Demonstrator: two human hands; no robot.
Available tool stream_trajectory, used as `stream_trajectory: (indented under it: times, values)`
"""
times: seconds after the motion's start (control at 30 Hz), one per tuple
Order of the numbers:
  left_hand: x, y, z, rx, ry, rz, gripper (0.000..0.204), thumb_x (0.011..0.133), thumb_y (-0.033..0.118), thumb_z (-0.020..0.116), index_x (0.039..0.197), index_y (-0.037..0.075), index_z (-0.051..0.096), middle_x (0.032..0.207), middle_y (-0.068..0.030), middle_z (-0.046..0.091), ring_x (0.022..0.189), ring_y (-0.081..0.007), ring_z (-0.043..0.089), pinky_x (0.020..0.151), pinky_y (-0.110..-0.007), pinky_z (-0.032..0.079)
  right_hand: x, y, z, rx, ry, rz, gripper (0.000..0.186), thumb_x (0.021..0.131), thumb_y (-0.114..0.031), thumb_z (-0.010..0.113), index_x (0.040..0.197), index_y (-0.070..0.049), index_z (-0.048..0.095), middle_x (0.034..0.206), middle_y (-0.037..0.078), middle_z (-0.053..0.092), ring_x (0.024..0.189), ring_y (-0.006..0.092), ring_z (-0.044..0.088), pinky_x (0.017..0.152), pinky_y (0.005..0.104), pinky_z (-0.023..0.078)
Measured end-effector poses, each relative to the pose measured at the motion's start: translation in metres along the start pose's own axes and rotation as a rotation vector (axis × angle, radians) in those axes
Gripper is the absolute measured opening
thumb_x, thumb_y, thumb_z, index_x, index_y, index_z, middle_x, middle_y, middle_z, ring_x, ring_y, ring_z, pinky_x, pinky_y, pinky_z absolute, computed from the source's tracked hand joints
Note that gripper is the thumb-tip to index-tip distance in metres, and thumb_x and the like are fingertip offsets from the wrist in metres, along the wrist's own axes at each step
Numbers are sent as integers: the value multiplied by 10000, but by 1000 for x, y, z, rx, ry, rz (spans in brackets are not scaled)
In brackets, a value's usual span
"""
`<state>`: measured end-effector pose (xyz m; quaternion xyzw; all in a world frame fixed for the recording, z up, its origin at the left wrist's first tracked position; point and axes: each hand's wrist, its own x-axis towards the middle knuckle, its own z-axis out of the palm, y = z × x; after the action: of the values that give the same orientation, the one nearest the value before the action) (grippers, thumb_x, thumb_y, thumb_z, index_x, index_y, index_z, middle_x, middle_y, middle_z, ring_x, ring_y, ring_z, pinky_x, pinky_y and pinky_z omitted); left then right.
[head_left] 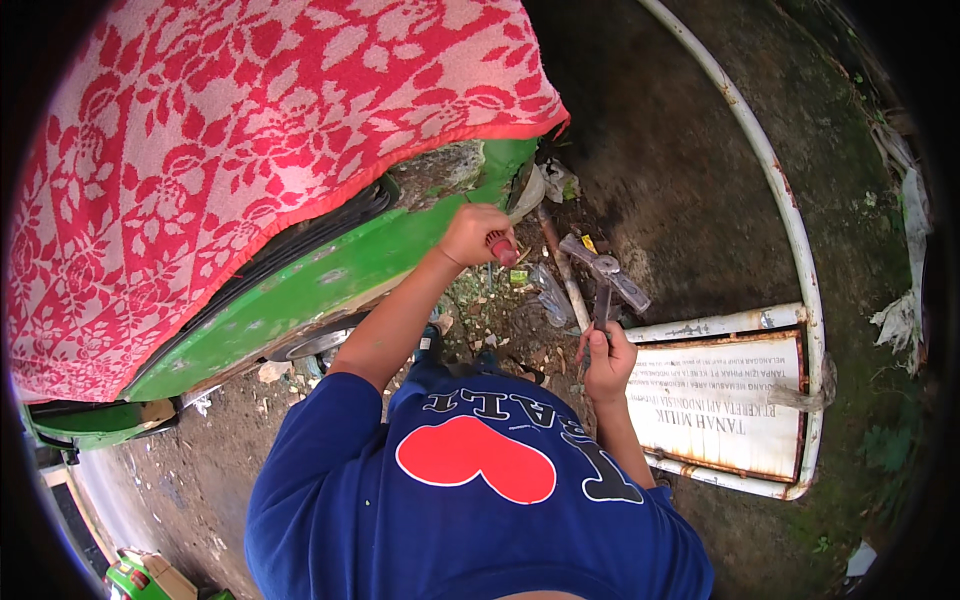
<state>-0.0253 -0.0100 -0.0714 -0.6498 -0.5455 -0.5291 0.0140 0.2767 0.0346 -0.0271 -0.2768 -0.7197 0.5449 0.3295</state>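
My left hand (474,234) is wrapped round the ribbed handle of a red-handled tool (503,250). The handle's butt points toward the right; its working end is hidden by the fist and the car edge. This hand is beside the green car body panel (335,278), near its worn corner. In my right hand (608,362) is a hammer (606,268), gripped by its handle with the worn metal head up and away from me. A gap separates the hammer head from the red handle.
A red and pink floral towel (270,110) covers much of the car. To the right, a rusty white tubular frame (783,190) holds a white sign board (715,408). A pole (565,270) and plastic scraps (550,295) lie among debris on the dirt ground.
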Motion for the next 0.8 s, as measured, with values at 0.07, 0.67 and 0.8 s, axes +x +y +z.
stream_trajectory:
  times: [0.07,0.67,0.8]
  values:
    - [2,2,-1,8,-11,1,207,583,131,715,573,66,519,599,-65,589,571,-268,586,524,-364,454,-1,4,0,-13,-18,15,324,964,-286,588,884,28,604,614,20,581,533,82,557,501,234,435]
    - [-11,-12,12,96,-44,-90,166,578,182,767,675,132,642,660,-55,613,639,-276,610,577,-386,482,-3,13,13,-423,-156,-203,281,900,-265,655,908,16,633,641,158,587,537,274,602,508,341,432]
    - [-10,-15,7,66,-52,-85,171,589,175,762,675,117,625,662,-66,603,649,-291,604,589,-394,482,-13,14,2,-194,-103,-123,310,919,-284,640,881,23,628,604,96,587,523,191,586,500,296,424]
